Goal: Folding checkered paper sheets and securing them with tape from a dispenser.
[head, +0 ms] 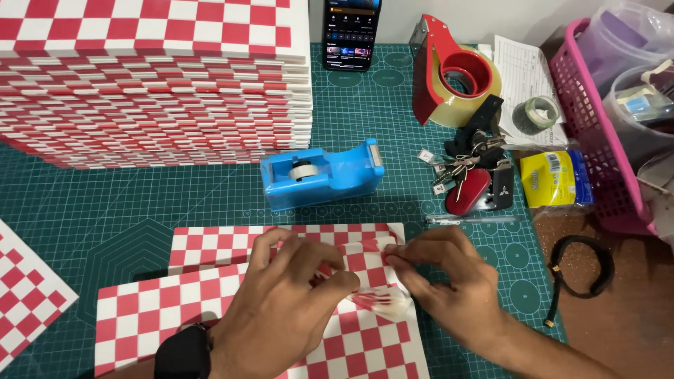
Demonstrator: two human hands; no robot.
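My left hand (288, 302) and my right hand (449, 281) meet over a red-and-white checkered sheet (154, 316) lying on the green cutting mat (112, 210). Both pinch a folded flap of that sheet together with a clear strip of tape (382, 298). A second checkered sheet (210, 245) lies partly underneath, further back. A black watch (184, 353) is on my left wrist. A blue tape dispenser (323, 175) stands just behind the sheets.
A tall stack of checkered sheets (154, 84) fills the back left. One more sheet (28, 295) pokes in at the left edge. A phone (351, 31), a red packing-tape gun (449, 70), keys (470, 175), a yellow packet (554, 179), a pen (470, 220), a black band (583, 270) and a pink basket (604, 140) sit to the right.
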